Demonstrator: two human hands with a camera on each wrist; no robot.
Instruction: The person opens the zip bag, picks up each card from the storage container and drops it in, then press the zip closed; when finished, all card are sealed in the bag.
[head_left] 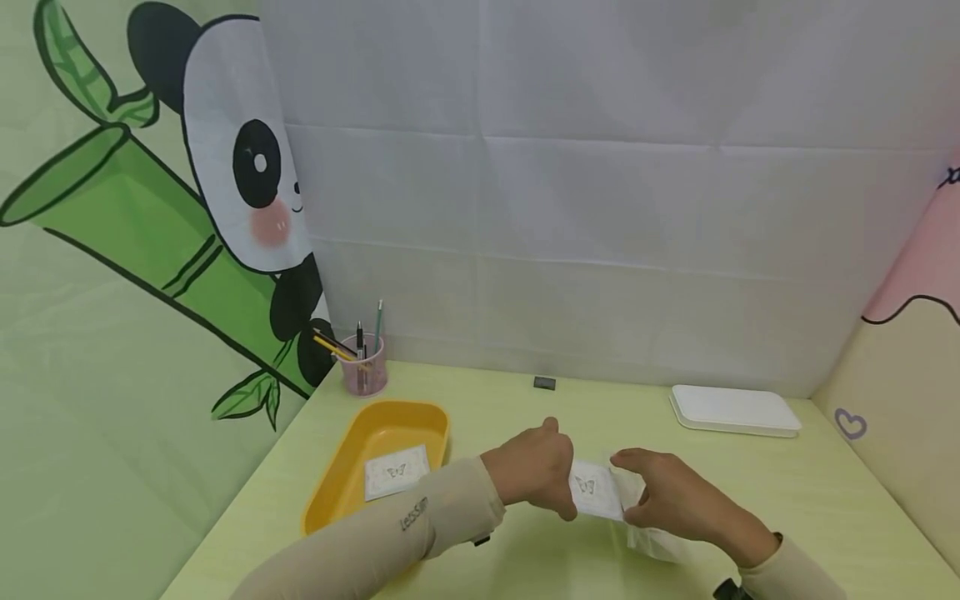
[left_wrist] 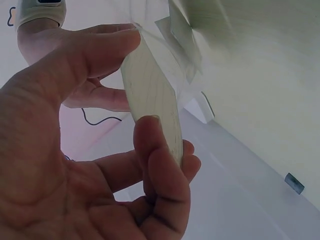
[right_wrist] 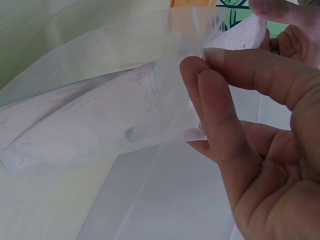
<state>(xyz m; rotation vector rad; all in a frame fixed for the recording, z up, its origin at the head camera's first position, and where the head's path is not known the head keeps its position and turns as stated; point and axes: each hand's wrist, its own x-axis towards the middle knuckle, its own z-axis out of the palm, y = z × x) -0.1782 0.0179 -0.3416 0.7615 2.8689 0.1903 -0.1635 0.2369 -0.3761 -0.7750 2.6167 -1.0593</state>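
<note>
My left hand [head_left: 534, 468] pinches a thin white paper pad [head_left: 596, 492] with a butterfly printed on its face. In the left wrist view the pad's faintly lined underside [left_wrist: 152, 90] shows between thumb and fingers. My right hand [head_left: 678, 498] pinches the edge of a clear plastic bag [right_wrist: 120, 42], right beside that pad. Inside the bag lie more printed paper pieces [right_wrist: 100, 117], seen through the film in the right wrist view. Another butterfly pad [head_left: 397, 472] lies in the yellow tray [head_left: 401, 407], left of both hands and partly behind my left sleeve.
At the back left stands a pink mesh cup [head_left: 364, 379] with pens and pencils. A small dark block [head_left: 544, 383] lies near the back wall. A white flat case [head_left: 735, 410] lies at the back right. Printed curtains enclose the pale green table [head_left: 825, 500].
</note>
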